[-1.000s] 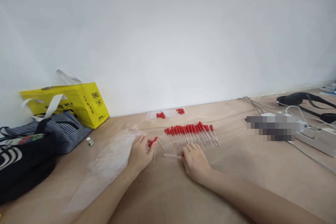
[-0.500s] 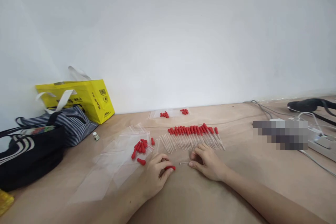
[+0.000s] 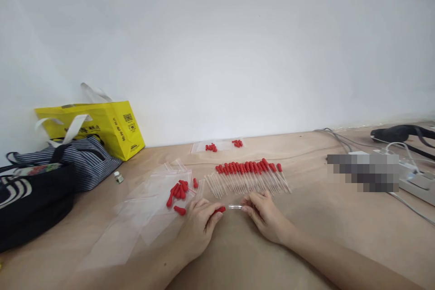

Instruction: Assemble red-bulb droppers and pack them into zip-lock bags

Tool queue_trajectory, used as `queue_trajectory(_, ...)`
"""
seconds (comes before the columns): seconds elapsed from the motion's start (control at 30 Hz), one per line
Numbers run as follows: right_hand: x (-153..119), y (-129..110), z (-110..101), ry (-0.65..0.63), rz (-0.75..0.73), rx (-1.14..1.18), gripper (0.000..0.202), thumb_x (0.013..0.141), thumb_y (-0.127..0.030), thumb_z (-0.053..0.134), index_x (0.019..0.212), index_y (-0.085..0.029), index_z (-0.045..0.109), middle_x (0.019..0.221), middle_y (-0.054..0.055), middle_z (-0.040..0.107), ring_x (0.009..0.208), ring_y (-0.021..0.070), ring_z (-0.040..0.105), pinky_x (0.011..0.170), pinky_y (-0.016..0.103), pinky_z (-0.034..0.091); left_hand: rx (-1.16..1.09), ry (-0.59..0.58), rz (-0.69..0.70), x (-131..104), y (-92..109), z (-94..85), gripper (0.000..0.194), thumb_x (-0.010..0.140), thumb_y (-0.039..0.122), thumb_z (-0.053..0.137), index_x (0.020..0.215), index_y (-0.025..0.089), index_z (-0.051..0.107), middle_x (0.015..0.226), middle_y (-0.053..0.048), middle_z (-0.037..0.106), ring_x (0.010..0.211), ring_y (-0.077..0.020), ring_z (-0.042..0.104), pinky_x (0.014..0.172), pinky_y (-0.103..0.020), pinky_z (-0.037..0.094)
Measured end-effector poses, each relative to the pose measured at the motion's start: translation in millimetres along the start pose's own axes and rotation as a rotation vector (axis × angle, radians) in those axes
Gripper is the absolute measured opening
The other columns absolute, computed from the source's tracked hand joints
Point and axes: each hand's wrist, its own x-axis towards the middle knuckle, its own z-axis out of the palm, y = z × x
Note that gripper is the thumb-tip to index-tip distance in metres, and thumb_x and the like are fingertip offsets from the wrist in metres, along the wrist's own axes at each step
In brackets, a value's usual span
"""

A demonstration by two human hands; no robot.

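Between the thumb and fingers of my left hand (image 3: 200, 224) is a red rubber dropper bulb (image 3: 220, 210), its end facing right. My right hand (image 3: 263, 215) pinches a clear glass dropper tube (image 3: 234, 207), whose end points left at the bulb with a small gap between them. Just beyond my hands lies a row of droppers with red bulbs (image 3: 249, 167) on them. At the row's left end are bare glass tubes (image 3: 214, 185). Left of my left hand, loose red bulbs (image 3: 177, 190) lie on clear plastic bags (image 3: 146, 208).
Near the wall lies another clear bag (image 3: 222, 146) with red bulbs. A yellow bag (image 3: 118, 131), a striped bag (image 3: 91, 163) and a black bag (image 3: 41, 204) stand left, near a small bottle (image 3: 118, 177). A power strip (image 3: 419, 188) and cables are at right.
My right hand has turned the glass tube more level and gripped it firmly, bringing its end nearer the bulb. My left hand has shifted slightly, still holding the bulb.
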Motion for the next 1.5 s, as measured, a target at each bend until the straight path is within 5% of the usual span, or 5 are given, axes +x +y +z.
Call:
queue_trajectory(0.93, -0.5, -7.7, 2.9, -0.022, -0.270, -0.135, 0.017, 0.082, -0.016, 0.037, 0.074, -0.019, 0.052, 0.068, -0.001, 0.058, 0.057, 0.0104, 0.042, 0.064, 0.028, 0.019, 0.045, 0.118, 0.181, -5.9, 10.7, 0.9, 0.019, 0.084, 0.024, 0.042, 0.074, 0.019, 0.057, 0.064, 0.000, 0.060, 0.064, -0.0157, 0.051, 0.072, -0.034, 0.034)
queue_trajectory(1.5, -0.7, -13.3, 6.4, -0.032, -0.296, -0.112, 0.020, 0.081, -0.015, 0.033, 0.071, -0.018, 0.050, 0.065, -0.001, 0.055, 0.055, 0.0107, 0.039, 0.063, 0.027, 0.020, 0.038, 0.101, 0.256, -5.8, 17.7, -1.8, 0.014, 0.080, 0.018, 0.044, 0.071, 0.019, 0.055, 0.061, 0.002, 0.057, 0.062, -0.0142, 0.052, 0.083, -0.040, 0.029)
